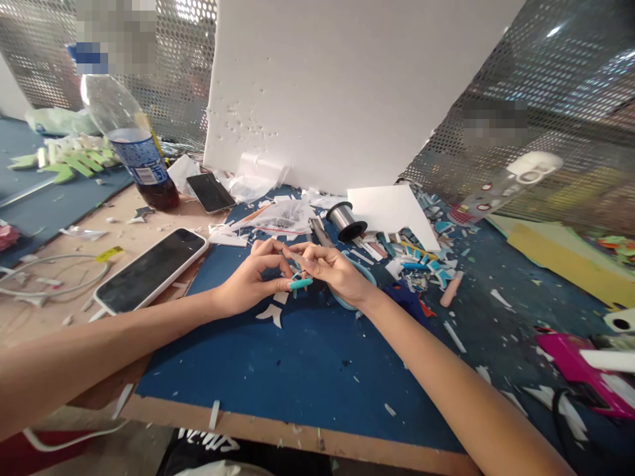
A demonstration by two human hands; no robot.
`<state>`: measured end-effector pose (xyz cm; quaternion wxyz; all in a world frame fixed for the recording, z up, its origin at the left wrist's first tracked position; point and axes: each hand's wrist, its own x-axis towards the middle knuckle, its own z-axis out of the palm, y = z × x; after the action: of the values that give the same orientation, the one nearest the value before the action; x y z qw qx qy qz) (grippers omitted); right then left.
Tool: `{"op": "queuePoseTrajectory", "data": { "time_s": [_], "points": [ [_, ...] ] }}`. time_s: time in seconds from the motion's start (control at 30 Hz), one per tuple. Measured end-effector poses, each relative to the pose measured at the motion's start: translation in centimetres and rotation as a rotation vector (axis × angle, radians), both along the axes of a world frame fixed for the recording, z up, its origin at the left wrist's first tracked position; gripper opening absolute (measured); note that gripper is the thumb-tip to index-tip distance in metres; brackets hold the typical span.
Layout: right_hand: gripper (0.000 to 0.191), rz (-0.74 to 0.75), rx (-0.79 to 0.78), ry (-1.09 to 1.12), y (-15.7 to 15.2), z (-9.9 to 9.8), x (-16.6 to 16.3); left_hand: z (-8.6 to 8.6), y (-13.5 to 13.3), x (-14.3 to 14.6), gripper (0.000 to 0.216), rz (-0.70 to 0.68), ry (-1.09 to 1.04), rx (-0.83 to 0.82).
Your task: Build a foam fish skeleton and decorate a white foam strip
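Above the middle of the blue mat (297,370), my two hands meet at the fingertips. My left hand (255,276) pinches a small turquoise piece (300,284) between thumb and fingers. Pressed close to it, my right hand (342,270) has its thumb and fingers closed together just over that piece; what they grip is too small and hidden to make out. Under the right wrist lies a light-blue rounded rim (366,272), mostly covered. White tail-shaped cutouts (272,315) rest on the mat just below my left hand.
A wire spool (346,221), a white sheet (391,210) and heaped scraps (421,264) lie behind my hands. To the left are a phone (151,270), a darker phone (211,192) and a soda bottle (141,155). A magenta tool (585,370) sits right.
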<state>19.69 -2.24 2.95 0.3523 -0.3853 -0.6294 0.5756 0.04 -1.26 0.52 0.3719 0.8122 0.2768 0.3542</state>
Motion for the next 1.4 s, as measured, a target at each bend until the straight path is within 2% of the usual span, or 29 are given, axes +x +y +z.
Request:
{"op": "queuePoseTrajectory", "data": {
  "time_s": [0.37,1.4],
  "points": [
    [0.032,0.012,0.007,0.022,0.00,-0.15,0.00,-0.03,0.03,0.04,0.031,-0.002,-0.016,0.021],
    [0.033,0.019,0.021,0.018,0.06,-0.24,0.01,-0.15,0.11,0.00,0.038,-0.008,-0.029,0.006]
  ]
}}
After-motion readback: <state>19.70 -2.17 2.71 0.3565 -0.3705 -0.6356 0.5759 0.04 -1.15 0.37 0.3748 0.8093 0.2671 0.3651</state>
